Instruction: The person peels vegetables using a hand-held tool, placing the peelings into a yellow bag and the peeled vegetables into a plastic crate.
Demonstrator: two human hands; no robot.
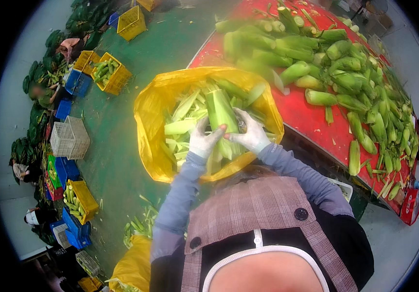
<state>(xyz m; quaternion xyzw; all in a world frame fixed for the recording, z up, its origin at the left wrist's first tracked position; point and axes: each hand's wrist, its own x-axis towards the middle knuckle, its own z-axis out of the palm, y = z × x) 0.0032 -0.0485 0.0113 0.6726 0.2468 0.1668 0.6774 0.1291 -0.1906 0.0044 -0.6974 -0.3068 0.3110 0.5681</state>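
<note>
Between my two gloved hands is an ear of corn [219, 106] in its green husk, held over an open yellow plastic bag [147, 146]. My left hand [204, 140] grips its left side, thumb across the front. On the opposite side my right hand [250, 131] holds it, its thumb nearly meeting the left one. Something small and shiny shows by the right fingers, too small to make out. Pale stripped corn husks [178, 126] fill the bag below and around the ear. Both gloves are white, with bare thumb tips.
A red-topped table [304, 120] to the right bears a heap of corn ears [348, 80]. Behind my left arm sits another yellow bag [132, 262]. Across the green floor [114, 146] stand yellow crates [112, 75], blue crates [78, 82] and white crates [70, 137], with several people beyond.
</note>
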